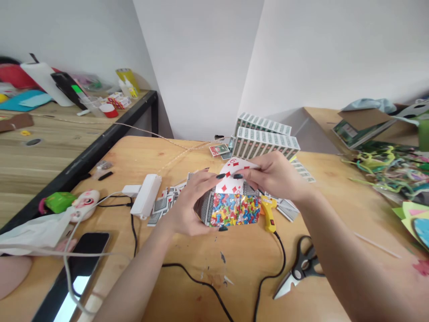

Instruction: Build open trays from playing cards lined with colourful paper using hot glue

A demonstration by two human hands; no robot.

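My left hand point(187, 205) grips a box-like piece point(234, 210) made of playing cards, its near face covered in a colourful pattern. A red-diamond playing card point(229, 181) lies over its top, curled up at the far right. My right hand point(273, 174) pinches that card by its right edge, and my left fingertips touch its left side. A yellow glue gun point(269, 213) rests just right of the piece, its black cord running toward me. Loose playing cards point(164, 203) lie left of my left hand, with more cards point(286, 209) under my right wrist.
Rows of card boxes point(264, 143) stand at the back. Black-handled scissors point(300, 266) lie near my right forearm. On the left are a white power strip point(145, 196), a phone point(78, 273) and cables. Coloured strips point(385, 176) and a cardboard box point(367, 123) sit at right.
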